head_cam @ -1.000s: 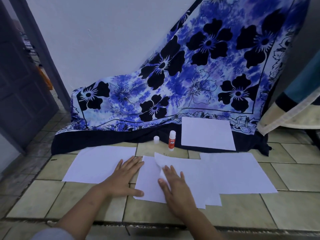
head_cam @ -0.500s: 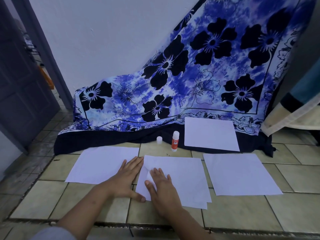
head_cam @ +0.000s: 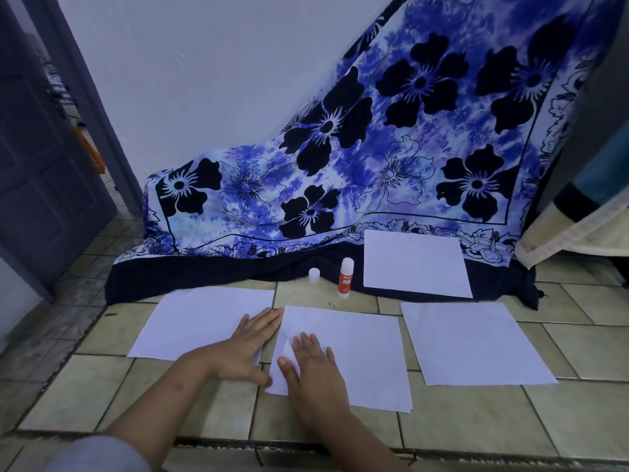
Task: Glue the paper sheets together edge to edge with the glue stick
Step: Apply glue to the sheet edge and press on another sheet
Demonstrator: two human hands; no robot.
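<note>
On the tiled floor (head_cam: pixel 316 301) in front of me, starting at the left by the grey door (head_cam: pixel 44 185), lies the first paper sheet (head_cam: pixel 190 321), flat on the tiles. The person's left hand (head_cam: pixel 245 349) rests on its right edge, palm down with the fingers straight and together, and the thumb stretches out toward the lower left corner of the middle sheet (head_cam: pixel 360 349). That middle sheet lies just beside the first one, and a second edge showing along its bottom suggests another sheet under it. The right hand (head_cam: pixel 316 366) lies spread flat on its left part, fingers straight and gripping nothing; next to the thumb a small flap of paper curls up off the left edge. Behind the middle sheet a small white cap (head_cam: pixel 313 275) stands on the floor, and just right of it the glue stick (head_cam: pixel 345 278) stands upright and uncapped, touched by neither hand. Further right, a sheet (head_cam: pixel 415 264) lies on the dark hem of the blue floral cloth (head_cam: pixel 374 148) draped against the wall. Another sheet (head_cam: pixel 473 342) lies on the tiles, apart from the middle one.
</note>
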